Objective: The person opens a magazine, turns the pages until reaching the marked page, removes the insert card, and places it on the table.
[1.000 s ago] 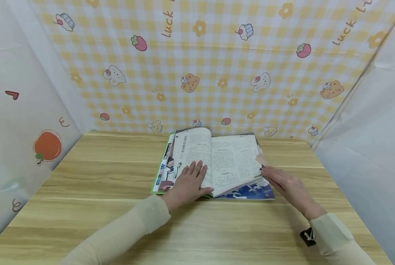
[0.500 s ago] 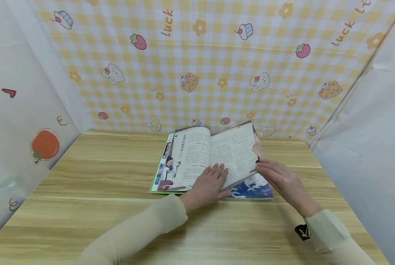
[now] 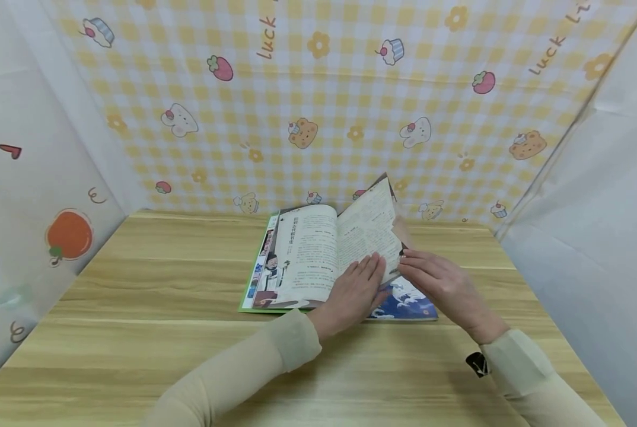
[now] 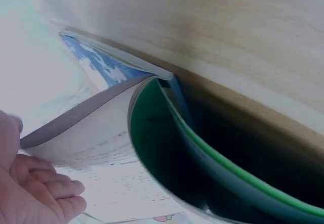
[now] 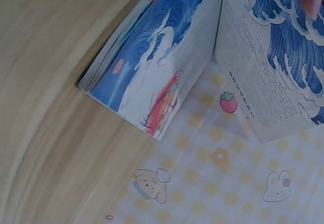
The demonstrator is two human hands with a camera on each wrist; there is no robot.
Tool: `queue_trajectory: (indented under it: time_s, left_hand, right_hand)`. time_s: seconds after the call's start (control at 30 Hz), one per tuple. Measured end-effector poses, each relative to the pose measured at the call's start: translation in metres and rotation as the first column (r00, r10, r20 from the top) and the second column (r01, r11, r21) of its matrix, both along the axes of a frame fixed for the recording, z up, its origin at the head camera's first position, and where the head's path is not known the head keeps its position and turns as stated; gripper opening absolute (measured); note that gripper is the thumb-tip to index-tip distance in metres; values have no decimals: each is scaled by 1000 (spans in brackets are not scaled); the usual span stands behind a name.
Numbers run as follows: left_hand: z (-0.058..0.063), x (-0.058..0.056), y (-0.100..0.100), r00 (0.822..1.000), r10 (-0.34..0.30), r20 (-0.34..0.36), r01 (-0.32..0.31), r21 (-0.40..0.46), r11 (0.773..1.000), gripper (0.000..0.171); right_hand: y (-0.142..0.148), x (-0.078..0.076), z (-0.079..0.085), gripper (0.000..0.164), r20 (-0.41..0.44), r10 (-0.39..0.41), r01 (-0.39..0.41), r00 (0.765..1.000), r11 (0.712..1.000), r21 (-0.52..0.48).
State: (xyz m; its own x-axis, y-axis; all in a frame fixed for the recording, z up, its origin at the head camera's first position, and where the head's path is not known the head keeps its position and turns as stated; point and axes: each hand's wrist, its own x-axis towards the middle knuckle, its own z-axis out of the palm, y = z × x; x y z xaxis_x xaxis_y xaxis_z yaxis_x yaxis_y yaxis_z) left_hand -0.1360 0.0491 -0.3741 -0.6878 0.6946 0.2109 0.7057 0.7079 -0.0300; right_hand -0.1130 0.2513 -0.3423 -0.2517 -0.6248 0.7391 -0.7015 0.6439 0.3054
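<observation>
A magazine [image 3: 313,249] lies spread on the wooden table, its left half flat and a section of pages [image 3: 369,222] on its right raised at a slant. My left hand [image 3: 353,290] is at the lower edge of these pages, fingers over the printed face and thumb on the other side, holding the edge between them. At their outer edge, my right hand [image 3: 446,287] pinches the pages. A fingertip [image 5: 310,1] shows against the wave-pictured back in the right wrist view. Beneath lies a blue wave-printed page [image 3: 404,302]. My right thumb is hidden in the head view.
Yellow checked cloth [image 3: 276,112] hangs behind the table [image 3: 158,332], close to the magazine's top edge. White sheets stand on both sides. A green-edged cover [image 3: 246,308] juts out under the magazine's left half.
My left hand has slid right from the left page onto the raised pages. My right hand has lifted those pages further and moved slightly left, making their slant steeper.
</observation>
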Motion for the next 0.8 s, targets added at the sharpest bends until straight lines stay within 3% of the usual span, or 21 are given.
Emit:
queue_trajectory:
  time_s: [0.13,0.27,0.37,0.43,0.57,0.67,0.8]
  left_hand:
    - [4,-2,-4,998,13,-58,-9,59,998,56]
    - [5,-7,-14,997,18,-79,-4,184,983,51]
    - [5,-12,-24,999,34,-7,-31,301,953,51]
    - [5,-17,-32,996,53,70,-76,380,922,53]
    - [5,-25,-47,971,92,222,-195,500,844,50]
    - [3,-30,-56,946,101,310,-268,564,781,37]
    - [0,-34,-67,923,97,373,-328,631,703,38]
  right_hand:
    - [-4,-2,0,36,-17,2,-2,1000,1000,-16]
    - [-3,-1,-1,35,40,35,-31,999,994,-107]
    - [1,0,-3,35,94,62,-44,994,984,-175]
    - [6,1,-7,37,128,36,-12,991,984,-179]
    - [20,5,-24,40,240,-54,83,969,991,-109]
    - [29,9,-39,31,411,-140,156,901,988,-6]
    - [39,13,-54,48,628,-231,201,743,972,119]
